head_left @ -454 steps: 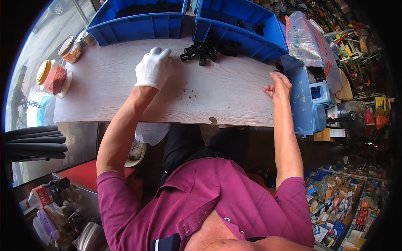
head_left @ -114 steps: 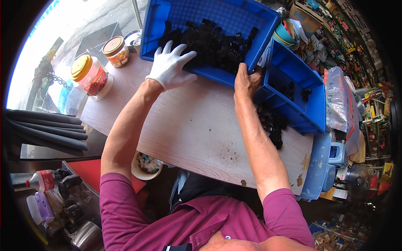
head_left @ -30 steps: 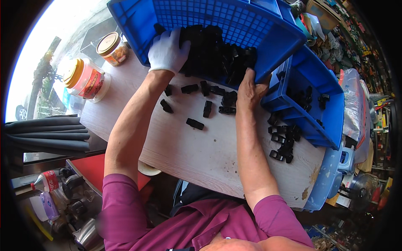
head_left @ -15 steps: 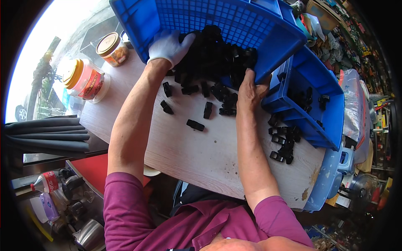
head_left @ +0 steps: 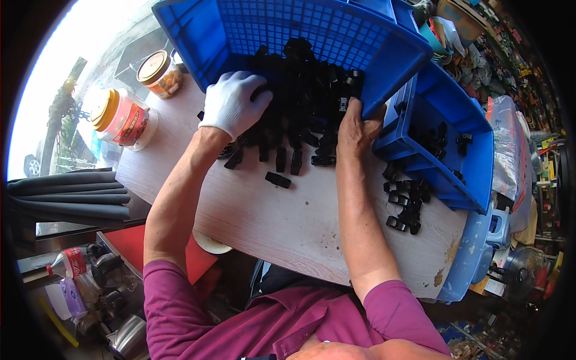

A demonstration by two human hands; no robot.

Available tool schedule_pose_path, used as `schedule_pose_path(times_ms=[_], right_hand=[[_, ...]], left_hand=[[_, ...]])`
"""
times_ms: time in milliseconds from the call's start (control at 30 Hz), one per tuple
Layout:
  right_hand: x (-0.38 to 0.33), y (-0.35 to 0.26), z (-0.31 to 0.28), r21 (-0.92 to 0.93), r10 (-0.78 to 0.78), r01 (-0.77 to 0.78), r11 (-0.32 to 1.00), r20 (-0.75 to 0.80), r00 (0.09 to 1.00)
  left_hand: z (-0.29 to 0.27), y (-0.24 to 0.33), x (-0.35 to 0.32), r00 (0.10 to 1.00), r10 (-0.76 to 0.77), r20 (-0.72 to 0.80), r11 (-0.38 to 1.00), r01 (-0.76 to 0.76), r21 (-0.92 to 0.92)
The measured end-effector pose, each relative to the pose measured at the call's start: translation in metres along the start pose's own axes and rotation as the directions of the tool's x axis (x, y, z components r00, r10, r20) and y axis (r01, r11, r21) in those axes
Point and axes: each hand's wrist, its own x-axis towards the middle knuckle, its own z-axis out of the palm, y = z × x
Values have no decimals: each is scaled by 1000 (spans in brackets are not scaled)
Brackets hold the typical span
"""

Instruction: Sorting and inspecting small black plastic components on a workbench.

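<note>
While the big blue crate (head_left: 312,36) is tilting toward the person in the upper middle of the frame, a heap of small black plastic parts (head_left: 306,90) is lying at its lower lip and spilling onto the pale wooden table (head_left: 282,222). The left hand (head_left: 233,109), in a white glove, is lying spread and flat on the left side of the heap, gripping nothing. The right hand (head_left: 355,127), bare, is curling its fingers around the crate's near corner, right of centre. Loose black parts (head_left: 279,179) are lying on the table just below the heap. A second blue bin (head_left: 447,141) is sitting at the right, with another small cluster of black parts (head_left: 407,204) on the table beside it. At the upper left, two round jars are standing: one with a yellow lid and red label (head_left: 123,120), one with a brown-rimmed lid (head_left: 159,73). A clear plastic bag (head_left: 510,156) is hanging at the far right.
</note>
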Motion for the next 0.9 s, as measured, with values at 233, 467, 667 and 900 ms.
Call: schedule_pose_path(times_ms=[233, 467, 667, 900], right_hand=[[-6, -9, 2, -28, 11, -11, 1000, 11, 1000], [-7, -15, 1, -15, 12, -12, 1000, 22, 1000], [-2, -7, -1, -85, 30, -28, 996, 19, 999], [4, 1, -1, -118, 12, -8, 993, 40, 999]], left_hand=[[14, -13, 48, 964, -264, -24, 963, 265, 45], [38, 0, 61, 963, -111, 246, 993, 117, -9], [29, 16, 47, 946, 63, 318, 994, -31, -103], [19, 20, 44, 997, -69, 41, 950, 79, -302]])
